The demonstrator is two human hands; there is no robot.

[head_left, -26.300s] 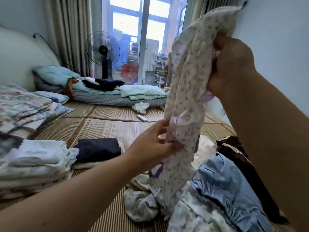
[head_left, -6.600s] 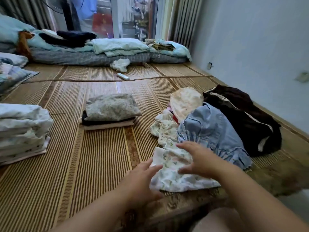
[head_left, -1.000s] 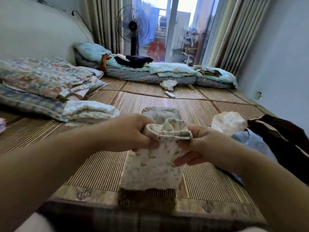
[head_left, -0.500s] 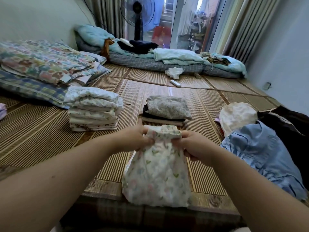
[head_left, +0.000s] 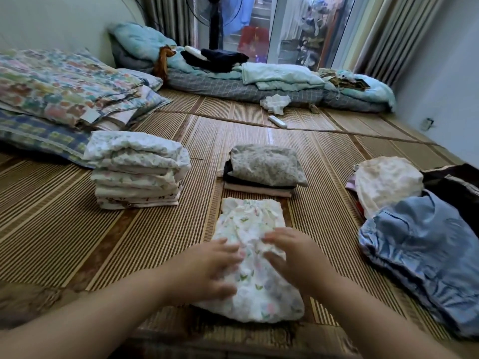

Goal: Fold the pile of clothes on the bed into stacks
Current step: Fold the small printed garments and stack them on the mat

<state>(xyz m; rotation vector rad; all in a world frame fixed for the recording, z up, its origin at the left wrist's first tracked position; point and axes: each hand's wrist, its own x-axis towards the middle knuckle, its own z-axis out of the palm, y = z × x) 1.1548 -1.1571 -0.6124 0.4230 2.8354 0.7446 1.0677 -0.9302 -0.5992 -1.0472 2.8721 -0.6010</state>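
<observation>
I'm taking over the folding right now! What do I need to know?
Left hand: open, pressing flat on the white flower-print cloth garment.
Right hand: open, flat on the same garment.
The garment lies on the woven straw mat, right in front of you.
Done: the tall stack of white printed folded clothes and the short stack topped by a grey flowery piece.
Left: finish this garment, then the loose pile on the right: light blue ruffled garment, cream flowery garment, dark brown garment.
</observation>
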